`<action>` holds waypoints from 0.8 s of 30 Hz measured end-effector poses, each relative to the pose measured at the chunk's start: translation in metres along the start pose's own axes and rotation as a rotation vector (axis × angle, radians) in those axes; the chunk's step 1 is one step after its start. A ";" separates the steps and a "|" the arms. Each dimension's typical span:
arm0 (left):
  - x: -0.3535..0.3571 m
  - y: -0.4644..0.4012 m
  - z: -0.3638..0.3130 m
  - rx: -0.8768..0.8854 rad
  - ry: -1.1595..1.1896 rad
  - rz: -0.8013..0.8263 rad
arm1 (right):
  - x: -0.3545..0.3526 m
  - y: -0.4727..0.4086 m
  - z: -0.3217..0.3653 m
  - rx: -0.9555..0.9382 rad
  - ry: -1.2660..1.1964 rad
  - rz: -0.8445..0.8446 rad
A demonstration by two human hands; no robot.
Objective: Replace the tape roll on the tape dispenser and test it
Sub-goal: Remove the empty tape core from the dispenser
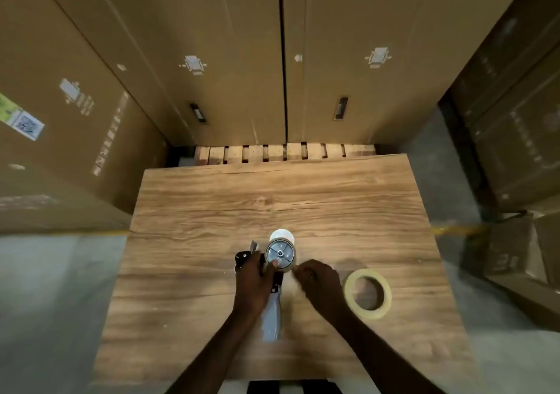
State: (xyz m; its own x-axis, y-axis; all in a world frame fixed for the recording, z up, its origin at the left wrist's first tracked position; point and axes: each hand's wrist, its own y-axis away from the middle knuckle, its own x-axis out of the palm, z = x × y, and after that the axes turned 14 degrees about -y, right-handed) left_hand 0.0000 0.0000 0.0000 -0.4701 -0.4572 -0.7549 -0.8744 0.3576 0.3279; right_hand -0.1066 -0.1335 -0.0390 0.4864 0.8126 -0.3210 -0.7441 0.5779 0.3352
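A hand-held tape dispenser (274,311) lies flat on the wooden table (272,199), its grey handle pointing toward me and its grey spool wheel (280,253) facing up. My left hand (253,281) presses down on the dispenser's black frame, thumb touching the wheel. My right hand (318,278) sits just right of the wheel, fingers pinched at the edge of the brownish roll around it. What it pinches is blurred. A yellowish tape roll (367,293) lies flat to the right, apart from both hands. A small white roll or core (281,235) stands just beyond the wheel.
Tall cardboard boxes (212,60) wall in the table at the back and left, with more boxes stacked at the right (515,136). A wooden pallet (281,152) shows under the back boxes. Grey concrete floor (54,302) lies either side of the table.
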 end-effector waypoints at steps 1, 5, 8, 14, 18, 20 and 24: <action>0.006 -0.012 0.000 -0.004 -0.029 0.025 | 0.004 -0.009 -0.002 0.049 -0.045 -0.017; 0.024 -0.051 -0.013 -0.155 -0.116 0.159 | 0.018 -0.040 0.000 0.265 -0.163 -0.040; 0.035 -0.067 -0.004 -0.266 -0.098 0.248 | 0.029 -0.056 0.000 0.359 -0.138 0.028; 0.043 -0.080 0.012 -0.186 -0.162 0.260 | 0.043 -0.081 -0.015 0.415 -0.104 0.069; 0.041 -0.083 0.009 -0.166 -0.187 0.312 | 0.040 -0.085 -0.029 0.452 -0.242 0.053; 0.041 -0.083 0.006 -0.158 -0.205 0.330 | 0.034 -0.077 -0.018 0.493 -0.351 0.073; 0.042 -0.082 0.004 -0.180 -0.166 0.310 | 0.027 -0.071 -0.013 0.531 -0.500 0.118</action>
State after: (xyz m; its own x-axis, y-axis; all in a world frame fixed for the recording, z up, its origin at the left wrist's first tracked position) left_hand 0.0522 -0.0449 -0.0608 -0.7022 -0.2072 -0.6811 -0.7081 0.3028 0.6379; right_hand -0.0468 -0.1532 -0.0826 0.6622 0.7355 0.1431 -0.5440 0.3407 0.7668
